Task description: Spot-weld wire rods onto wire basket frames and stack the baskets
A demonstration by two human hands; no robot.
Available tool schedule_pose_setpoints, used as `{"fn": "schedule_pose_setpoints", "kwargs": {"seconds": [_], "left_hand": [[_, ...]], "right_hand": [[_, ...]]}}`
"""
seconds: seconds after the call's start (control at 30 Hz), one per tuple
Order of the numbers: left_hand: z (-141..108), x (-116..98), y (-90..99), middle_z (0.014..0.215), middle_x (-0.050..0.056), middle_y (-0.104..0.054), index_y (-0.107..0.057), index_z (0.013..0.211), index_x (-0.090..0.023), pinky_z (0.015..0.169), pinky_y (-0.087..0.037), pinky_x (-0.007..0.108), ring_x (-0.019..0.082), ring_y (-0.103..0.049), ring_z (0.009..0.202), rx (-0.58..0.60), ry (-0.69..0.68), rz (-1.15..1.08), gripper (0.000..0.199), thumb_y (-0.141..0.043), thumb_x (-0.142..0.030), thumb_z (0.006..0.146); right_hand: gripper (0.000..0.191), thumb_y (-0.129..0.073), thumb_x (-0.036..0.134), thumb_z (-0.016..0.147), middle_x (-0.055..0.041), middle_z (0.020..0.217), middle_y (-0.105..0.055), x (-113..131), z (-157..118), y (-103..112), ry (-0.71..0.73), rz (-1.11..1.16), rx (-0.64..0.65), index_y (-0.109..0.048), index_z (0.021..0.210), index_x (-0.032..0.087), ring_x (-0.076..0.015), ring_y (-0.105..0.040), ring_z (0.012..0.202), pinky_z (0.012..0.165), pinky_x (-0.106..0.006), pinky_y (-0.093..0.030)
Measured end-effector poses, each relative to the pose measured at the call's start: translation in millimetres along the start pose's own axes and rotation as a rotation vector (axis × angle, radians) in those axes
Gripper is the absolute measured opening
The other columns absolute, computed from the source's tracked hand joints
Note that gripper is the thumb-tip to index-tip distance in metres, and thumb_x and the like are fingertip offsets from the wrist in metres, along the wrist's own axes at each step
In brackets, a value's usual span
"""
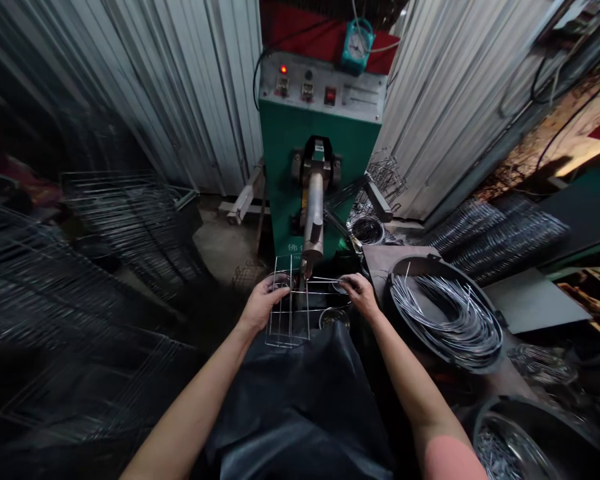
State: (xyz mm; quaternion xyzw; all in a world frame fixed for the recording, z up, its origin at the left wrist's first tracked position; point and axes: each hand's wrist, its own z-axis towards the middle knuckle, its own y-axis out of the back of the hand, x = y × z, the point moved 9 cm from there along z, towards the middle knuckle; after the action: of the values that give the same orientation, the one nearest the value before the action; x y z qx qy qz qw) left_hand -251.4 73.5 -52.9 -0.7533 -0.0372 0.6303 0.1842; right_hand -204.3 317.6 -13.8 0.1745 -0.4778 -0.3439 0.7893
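The left hand point(263, 301) and right hand point(361, 295) both hold a wire frame point(287, 327), its mesh of thin rods standing between them. The left fingers point(273, 284) are curled around the rods on the near side, and the right fingers point(347, 283) are clenched on the horizontal rods at the other end. Just ahead of the fingers, the electrode point(313, 213) of a green welder point(285, 160) points down, its tip at the frame's top edge. Right of the right fingers lies a wire coil point(445, 317) in a round tray point(425, 267). A small bowl point(334, 319) sits just below them, a steel bowl point(510, 443) lies farther right, and stacked wire racks point(130, 227) lean well left of the left fingers.
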Motion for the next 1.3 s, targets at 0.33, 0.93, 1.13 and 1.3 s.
{"fn": "schedule_pose_setpoints", "kwargs": {"seconds": [0.33, 0.93, 1.13, 1.3], "left_hand": [[7, 3, 0.8, 0.068, 0.000, -0.062, -0.065, 0.093, -0.013, 0.051, -0.035, 0.018, 0.006, -0.050, 0.055, 0.009, 0.048, -0.067, 0.044, -0.079, -0.022, 0.052], [11, 10, -0.2, 0.078, 0.005, -0.068, -0.066, 0.090, -0.013, 0.065, -0.047, 0.023, 0.013, -0.062, 0.068, 0.041, 0.088, -0.080, 0.043, -0.080, -0.022, 0.050], [14, 12, 3.6, 0.070, 0.003, -0.066, -0.065, 0.089, -0.014, 0.060, -0.045, 0.022, 0.011, -0.060, 0.062, 0.027, 0.092, -0.044, 0.043, -0.079, -0.022, 0.049], [12, 9, 3.3, 0.067, 0.002, -0.065, -0.064, 0.091, -0.013, 0.055, -0.042, 0.021, 0.011, -0.058, 0.059, 0.018, 0.078, 0.013, 0.046, -0.079, -0.025, 0.049]], "right_hand": [[0.025, -0.052, 0.042, 0.085, -0.0036, 0.078, -0.065, 1, 6, -2, -0.003, 0.047, -0.008, -0.067, 0.081, 0.022, -0.0174, -0.057, 0.074, 0.071, -0.030, -0.045], [0.024, -0.054, 0.042, 0.084, -0.0040, 0.079, -0.067, 0, 8, 0, 0.023, 0.067, -0.019, -0.068, 0.081, 0.023, -0.0180, -0.058, 0.075, 0.071, -0.032, -0.046], [0.022, -0.056, 0.041, 0.082, -0.0043, 0.079, -0.067, -4, 10, -1, -0.015, 0.079, 0.007, -0.069, 0.080, 0.022, -0.0183, -0.059, 0.076, 0.072, -0.032, -0.047], [0.022, -0.059, 0.042, 0.080, -0.0043, 0.079, -0.067, -11, 13, -3, -0.071, 0.099, 0.024, -0.070, 0.080, 0.022, -0.0183, -0.061, 0.076, 0.073, -0.031, -0.049]]}}
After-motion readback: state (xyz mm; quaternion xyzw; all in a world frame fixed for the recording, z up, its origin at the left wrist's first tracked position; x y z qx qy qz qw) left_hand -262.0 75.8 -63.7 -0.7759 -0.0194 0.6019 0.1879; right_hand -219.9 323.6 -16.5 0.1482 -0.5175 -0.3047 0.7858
